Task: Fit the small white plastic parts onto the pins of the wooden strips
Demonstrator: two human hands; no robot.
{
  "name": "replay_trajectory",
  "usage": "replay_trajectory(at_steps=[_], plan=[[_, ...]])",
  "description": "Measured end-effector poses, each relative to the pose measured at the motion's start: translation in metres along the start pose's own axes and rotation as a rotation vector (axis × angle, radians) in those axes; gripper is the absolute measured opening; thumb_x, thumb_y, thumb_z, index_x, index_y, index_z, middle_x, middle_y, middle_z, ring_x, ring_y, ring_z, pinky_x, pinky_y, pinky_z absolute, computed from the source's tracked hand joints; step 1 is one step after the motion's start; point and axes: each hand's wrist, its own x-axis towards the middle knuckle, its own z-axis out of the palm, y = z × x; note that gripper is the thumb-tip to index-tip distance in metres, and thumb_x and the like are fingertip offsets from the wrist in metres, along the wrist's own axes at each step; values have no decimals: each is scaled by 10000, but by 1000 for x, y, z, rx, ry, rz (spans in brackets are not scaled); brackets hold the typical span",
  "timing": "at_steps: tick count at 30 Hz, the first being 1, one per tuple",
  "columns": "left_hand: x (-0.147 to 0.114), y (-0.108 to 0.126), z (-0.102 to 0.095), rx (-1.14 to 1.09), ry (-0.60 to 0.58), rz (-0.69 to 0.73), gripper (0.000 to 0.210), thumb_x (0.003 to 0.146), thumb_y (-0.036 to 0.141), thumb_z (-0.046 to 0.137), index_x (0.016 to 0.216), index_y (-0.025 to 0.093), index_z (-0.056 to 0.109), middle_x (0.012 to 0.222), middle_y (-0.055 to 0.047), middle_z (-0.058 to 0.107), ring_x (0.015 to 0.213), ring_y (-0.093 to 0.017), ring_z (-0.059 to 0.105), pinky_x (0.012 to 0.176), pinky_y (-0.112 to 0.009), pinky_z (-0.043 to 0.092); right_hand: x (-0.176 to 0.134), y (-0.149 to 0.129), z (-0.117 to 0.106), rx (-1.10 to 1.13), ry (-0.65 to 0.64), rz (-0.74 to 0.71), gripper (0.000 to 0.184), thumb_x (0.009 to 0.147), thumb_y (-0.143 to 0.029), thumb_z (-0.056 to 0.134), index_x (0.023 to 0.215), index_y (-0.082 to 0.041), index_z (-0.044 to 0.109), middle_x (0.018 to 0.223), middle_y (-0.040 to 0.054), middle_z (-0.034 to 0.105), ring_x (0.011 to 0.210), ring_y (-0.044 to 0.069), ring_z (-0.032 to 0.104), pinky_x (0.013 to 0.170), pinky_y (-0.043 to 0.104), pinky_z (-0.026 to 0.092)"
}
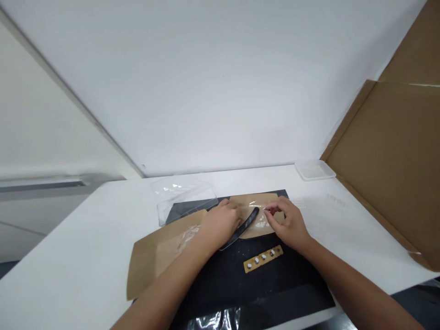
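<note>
Black mat (288, 286), one; two brown card trays (142, 261); two hands.
Left hand (222, 222), grip obscured, cannot tell, is nearer the single curved black strip (246, 226), just rightward, long axis slanting far-right toward the right hand (290, 224). One tan holder (268, 255); four white-topped pieces (263, 257). Right fingertips pinch one tiny item (266, 209).

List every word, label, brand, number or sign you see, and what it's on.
No readable text: none shows on the cardboard, black mat, curved dark strip or brown holed strip.
Faint marks on the white tabletop: too blurred to identify.
</note>
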Motion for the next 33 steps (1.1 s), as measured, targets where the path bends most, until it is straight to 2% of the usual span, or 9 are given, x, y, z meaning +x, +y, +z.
replay_trajectory(at_steps=[5, 8, 13, 20, 26, 33], plan=[[15, 2, -7, 77, -104, 24, 220, 1000, 284, 591, 941, 223, 795, 1083, -117, 725, 1152, -307, 639, 836, -326, 525, 3, 2, -1, 17, 15, 11, 54, 955, -218, 675, 948, -241, 723, 812, 17, 681, 837, 218, 660, 779, 356, 517], [18, 1, -7, 102, -141, 46, 280, 1028, 294, 532, 985, 243, 804, 1107, -109, 722, 1150, -299, 652, 810, -316, 536, 4, 2, -2, 22, 28, 24, 47, 949, -215, 679, 942, -234, 720, 823, 22, 687, 842, 219, 665, 787, 357, 523], [20, -3, -5, 112, -176, 68, 276, 1019, 261, 534, 1001, 259, 810, 1125, -99, 722, 1136, -286, 661, 805, -315, 546, 5, 0, -3, 29, 23, 45, 40, 935, -207, 692, 944, -230, 723, 825, 21, 680, 839, 214, 661, 787, 353, 526], [22, -5, -4, 70, -177, 96, 239, 1009, 226, 543, 912, 216, 761, 1142, -104, 733, 1175, -290, 646, 849, -331, 538, 3, 1, -2, 34, 8, 34, 60, 930, -184, 684, 939, -235, 715, 817, 12, 668, 825, 206, 657, 780, 349, 527], [20, -18, -11, 25, -137, 72, 155, 971, 232, 589, 909, 234, 730, 1078, -83, 745, 1062, -272, 682, 839, -328, 520, 5, 4, -1, 17, 27, 52, 44, 945, -217, 687, 940, -238, 725, 814, 20, 680, 824, 214, 666, 767, 354, 533], [-9, -28, -28, -55, -20, 17, 191, 1014, 298, 516, 982, 243, 696, 1092, -65, 715, 972, -234, 690, 824, -319, 513, 5, 2, -4, 24, 42, 43, 50, 960, -241, 672, 937, -236, 717, 830, 28, 687, 824, 211, 667, 760, 353, 534]])
